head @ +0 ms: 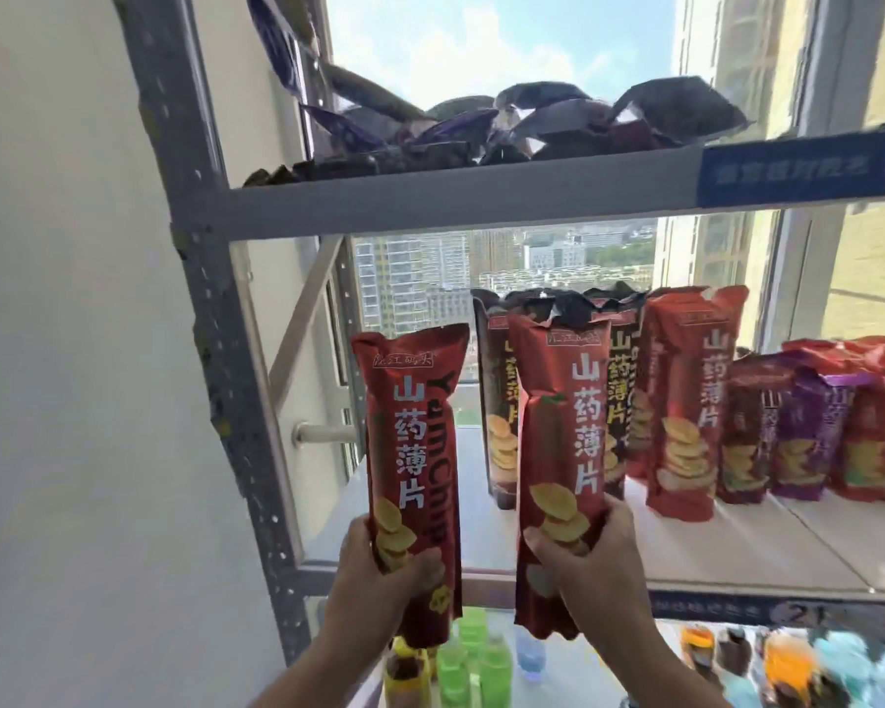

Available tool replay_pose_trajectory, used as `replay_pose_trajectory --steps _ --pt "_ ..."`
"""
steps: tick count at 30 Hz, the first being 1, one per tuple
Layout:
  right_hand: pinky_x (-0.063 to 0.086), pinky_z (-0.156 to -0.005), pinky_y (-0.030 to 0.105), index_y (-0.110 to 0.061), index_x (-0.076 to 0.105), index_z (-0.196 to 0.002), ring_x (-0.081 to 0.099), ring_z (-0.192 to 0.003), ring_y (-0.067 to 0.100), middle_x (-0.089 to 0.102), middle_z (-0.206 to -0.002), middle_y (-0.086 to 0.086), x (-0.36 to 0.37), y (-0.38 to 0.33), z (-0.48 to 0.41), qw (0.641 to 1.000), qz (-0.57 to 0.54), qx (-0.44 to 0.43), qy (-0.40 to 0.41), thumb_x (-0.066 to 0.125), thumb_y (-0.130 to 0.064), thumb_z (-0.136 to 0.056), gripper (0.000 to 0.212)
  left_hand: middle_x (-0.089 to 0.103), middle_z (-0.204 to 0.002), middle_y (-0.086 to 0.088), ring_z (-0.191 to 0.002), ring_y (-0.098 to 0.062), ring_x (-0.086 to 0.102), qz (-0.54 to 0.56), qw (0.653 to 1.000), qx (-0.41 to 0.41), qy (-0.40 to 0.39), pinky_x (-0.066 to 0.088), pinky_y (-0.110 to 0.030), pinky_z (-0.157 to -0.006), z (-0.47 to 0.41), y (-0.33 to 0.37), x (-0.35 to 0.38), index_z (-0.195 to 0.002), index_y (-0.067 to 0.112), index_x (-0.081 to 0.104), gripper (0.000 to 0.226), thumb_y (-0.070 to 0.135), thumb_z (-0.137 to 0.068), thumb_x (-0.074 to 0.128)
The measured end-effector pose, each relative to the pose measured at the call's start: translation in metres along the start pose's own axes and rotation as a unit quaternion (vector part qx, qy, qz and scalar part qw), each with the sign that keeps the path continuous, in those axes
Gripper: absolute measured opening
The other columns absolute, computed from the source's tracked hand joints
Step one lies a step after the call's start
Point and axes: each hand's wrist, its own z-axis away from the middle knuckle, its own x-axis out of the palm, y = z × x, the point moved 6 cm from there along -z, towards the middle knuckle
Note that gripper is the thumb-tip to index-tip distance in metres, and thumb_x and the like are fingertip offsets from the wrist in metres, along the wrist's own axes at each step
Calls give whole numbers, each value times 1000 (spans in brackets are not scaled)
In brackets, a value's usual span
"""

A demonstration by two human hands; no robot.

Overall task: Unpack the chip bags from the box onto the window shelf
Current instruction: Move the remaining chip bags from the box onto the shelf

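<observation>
step: placing stage, by my reading; two chip bags are held up in front of the window shelf [736, 549], neither set down yet; the box is not in view
left hand [374, 574]: fingers [422, 559] curled round the lower third of the left bag [415, 426]; bag upright, most of it standing above the fingers, its foot hanging below them
right hand [601, 569]: wrapped round the lower part of the right bag [563, 426], thumb on the printed face; bag upright, slightly tilted
bag position: both in front of the shelf's front rail, apart from each other; bare shelf board lies just beyond the fingers, left of the standing row
standing row [680, 401]: upright packs beyond and to the right of the right-hand fingers; red, black and purple, close together
next move (judgement): carry both bags forward over the rail; lower their feet flat onto the board beside the row; then let go; tall narrow packs may tip if set down crooked
material: glossy red film, creased where gripped; tall, narrow, pillow-like, flat crimped top seam; white lettering, printed stack of chips
frame: grey perforated metal upright [226, 360]; pale smooth board
above the fingers: upper shelf [430, 199] carrying dark crumpled bags [558, 125], lying flat
below the fingers: bottles [473, 656], green and yellow, blurred
</observation>
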Motion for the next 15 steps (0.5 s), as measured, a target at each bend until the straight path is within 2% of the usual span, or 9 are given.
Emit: replay_pose_trajectory --steps 4,7,9,12,15 --pt "58 -70 38 -22 46 -121 68 -91 19 66 -104 -2 18 -5 -16 1000 3 -8 4 90 -20 -66 71 76 -100 4 -87 -11 75 -1 1000 12 4 60 -42 -81 -30 5 -5 -110 31 55 62 28 -61 93" --pt "58 -77 39 -20 46 -123 65 -95 16 64 -107 -3 24 -8 -32 1000 1 -15 6 91 -19 -65 74 75 -100 10 -86 -5 73 -18 999 30 16 59 -36 -79 -58 14 -3 -110 33 56 59 32 -63 92" --pt "57 -76 36 -20 44 -124 64 -95 14 63 -106 -6 28 -8 -43 1000 -12 -13 3 91 -17 -66 74 74 -97 11 -84 -6 73 -10 999 30 22 60 -37 -75 -78 20 0 -106 33 56 53 22 -68 90" --pt "49 -67 23 -19 43 -121 58 -90 1 59 -104 -13 33 -8 -59 999 -39 -11 1 89 -11 -70 69 75 -93 13 -86 -13 74 -3 999 21 33 63 -47 -75 -108 27 5 -104 33 58 49 14 -70 88" --pt "44 -65 19 -21 40 -120 55 -88 -3 55 -101 -18 40 -9 -73 998 -56 -9 -5 88 -9 -72 69 75 -93 11 -83 -9 73 -6 999 27 30 63 -42 -74 -138 34 12 -103 32 60 47 9 -72 86"
